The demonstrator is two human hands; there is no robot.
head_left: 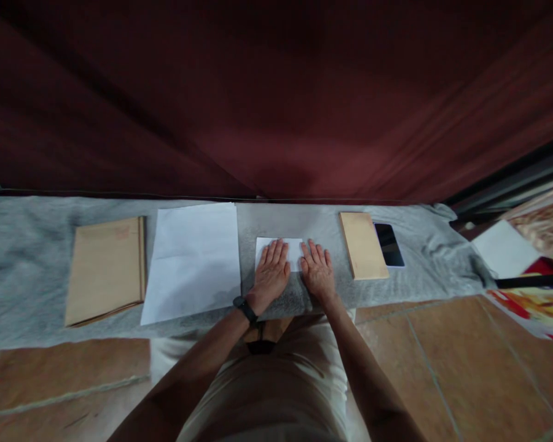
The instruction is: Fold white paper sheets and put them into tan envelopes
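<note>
Head view: a grey cloth (37,270) covers the tabletop, with a dark red curtain (276,92) hanging behind its far edge. Left hand (271,272) lies flat, palm down, fingers extended, pressing on a small folded white paper (279,248) at the middle of the tabletop. Right hand (317,270) lies flat and spread just beside it, fingertips touching the paper's right edge; it grips nothing. A black watch (245,309) sits on the left wrist. To the left lies a large white sheet (191,261), and beyond it, toward the left edge, a brown envelope (105,270). To the right lies a smaller brown envelope (363,245), with a dark phone (389,244) just beside it. Tiled floor (442,368) shows below the near edge.
</note>
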